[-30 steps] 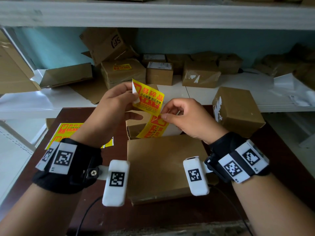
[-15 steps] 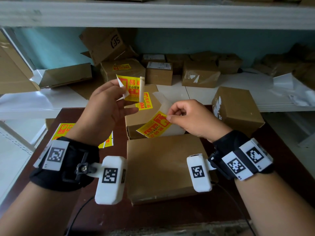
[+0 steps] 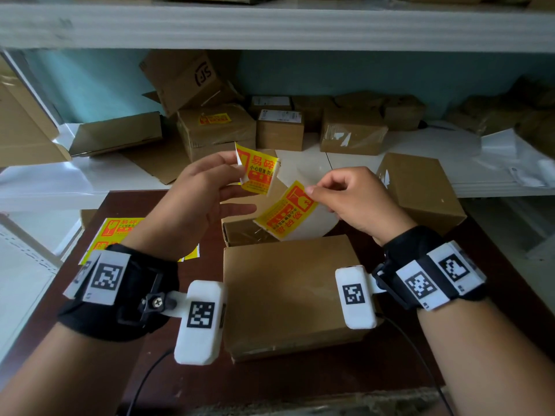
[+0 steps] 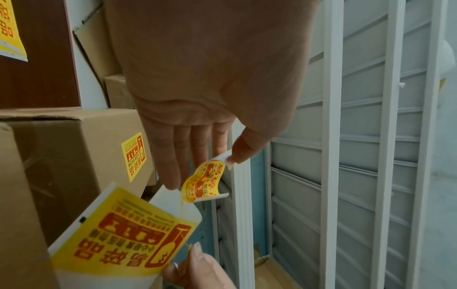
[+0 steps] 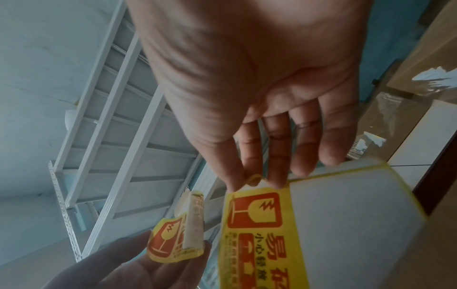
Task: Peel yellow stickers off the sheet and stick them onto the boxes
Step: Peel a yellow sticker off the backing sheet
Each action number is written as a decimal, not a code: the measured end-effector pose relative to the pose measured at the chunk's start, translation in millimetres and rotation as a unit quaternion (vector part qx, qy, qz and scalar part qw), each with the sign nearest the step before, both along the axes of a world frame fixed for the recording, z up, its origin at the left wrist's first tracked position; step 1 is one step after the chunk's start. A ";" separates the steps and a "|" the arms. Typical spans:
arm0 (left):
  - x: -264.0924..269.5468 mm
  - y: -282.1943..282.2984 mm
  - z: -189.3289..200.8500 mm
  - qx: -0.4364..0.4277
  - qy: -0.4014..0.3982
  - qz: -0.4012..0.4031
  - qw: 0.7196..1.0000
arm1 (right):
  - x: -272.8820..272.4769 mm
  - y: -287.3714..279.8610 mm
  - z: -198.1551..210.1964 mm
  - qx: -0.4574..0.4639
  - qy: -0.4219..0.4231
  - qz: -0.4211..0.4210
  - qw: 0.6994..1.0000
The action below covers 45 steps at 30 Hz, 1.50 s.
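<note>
Two hands up over the bench (image 3: 168, 367), both clear of the boxes. Open air between them; shelf edge (image 3: 270, 25) well overhead, big box (image 3: 288, 295) below our wrists, small box (image 3: 246, 232) just behind it, another box (image 3: 420, 190) off to the right near the bench edge.

Left hand (image 3: 198, 196): thumb and forefinger pinch a peeled sticker (image 3: 258, 172) by its top left corner; it hangs curled, rest of the fingers loosely extended. Grip is a light pinch.

Right hand (image 3: 351, 202): fingers curled, pinching the sheet (image 3: 288, 214) at its upper edge. One sticker left on it, bare white backing beside that. Sheet sits above the small box, just beside the peeled sticker, not touching.

More sheets (image 3: 120, 232) flat on the bench, far left. One shelf box (image 3: 216, 130) carries a sticker.
</note>
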State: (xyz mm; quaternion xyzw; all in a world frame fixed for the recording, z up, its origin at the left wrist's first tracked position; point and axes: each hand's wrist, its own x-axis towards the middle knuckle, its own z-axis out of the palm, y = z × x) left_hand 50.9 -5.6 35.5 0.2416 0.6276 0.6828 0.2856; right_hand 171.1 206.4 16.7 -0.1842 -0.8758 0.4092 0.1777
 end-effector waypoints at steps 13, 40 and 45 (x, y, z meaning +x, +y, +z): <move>6.4 0.7 1.8 -0.012 0.004 -0.017 1.000 | -1.8 -0.4 -1.8 0.000 0.007 -0.009 1.000; 12.5 3.4 3.0 -0.038 0.020 -0.027 0.999 | 0.4 -19.5 12.0 -0.058 0.037 0.002 0.998; 20.0 6.1 3.1 -0.051 0.037 -0.062 0.996 | -1.0 -34.8 13.5 -0.110 0.024 0.043 0.993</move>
